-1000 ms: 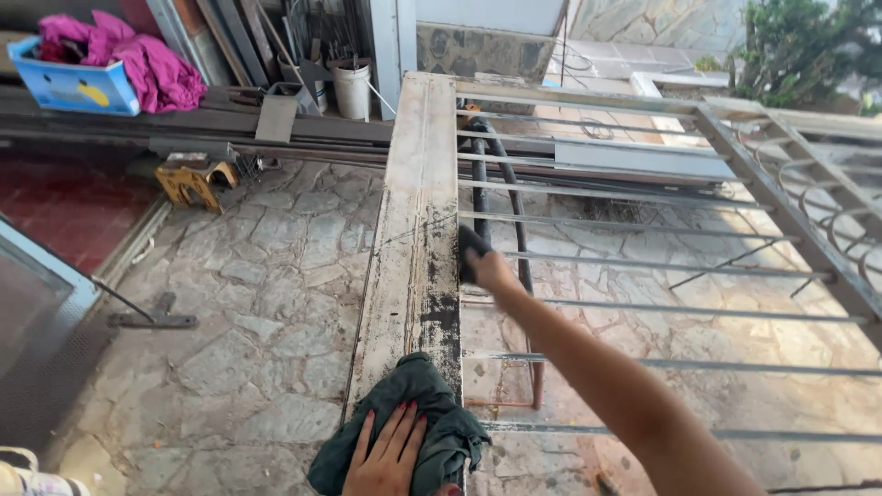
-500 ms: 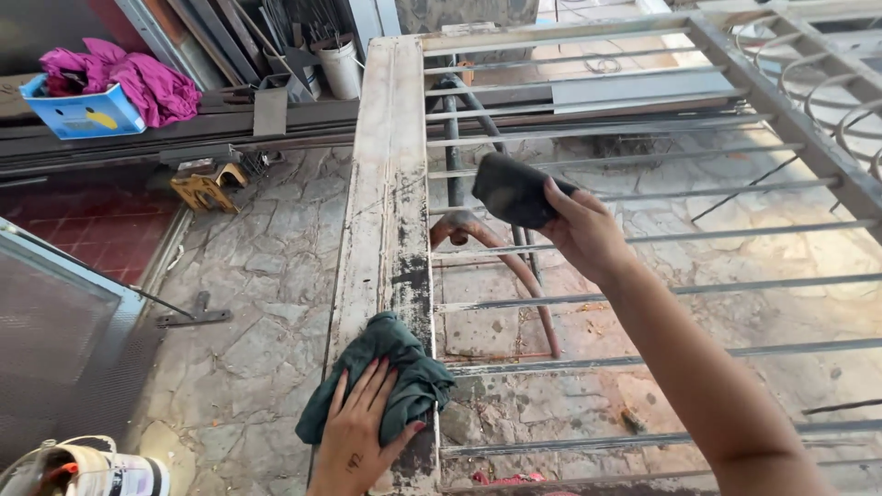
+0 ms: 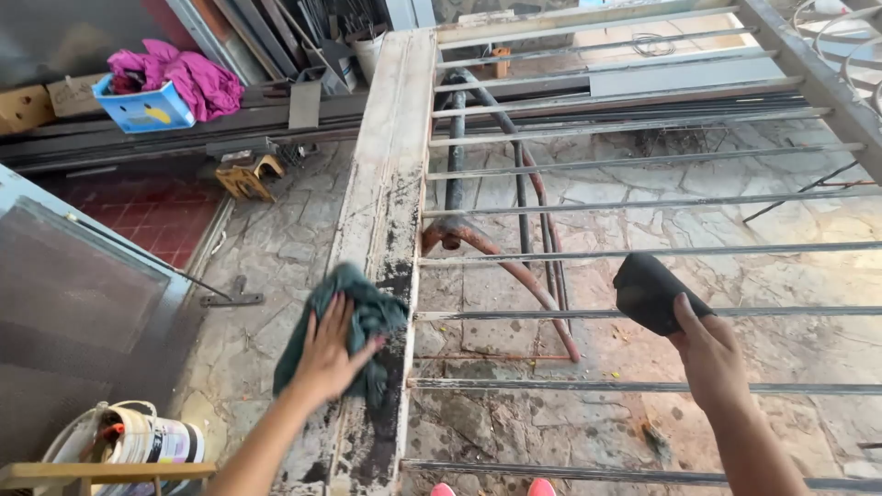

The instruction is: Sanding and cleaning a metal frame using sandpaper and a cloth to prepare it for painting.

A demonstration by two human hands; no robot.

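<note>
Two hands are seen over a metal gate laid flat above a stone floor. The left hand is pressed with spread fingers on a dark green rag, which lies on the pale, worn frame beam of the gate, at about 7 o'clock in the view. The right hand, at 4 o'clock, is closed on a black pad held just above the thin bars. A blue box with pink cloth is placed at 10 o'clock, and a paint bucket at 8 o'clock.
</note>
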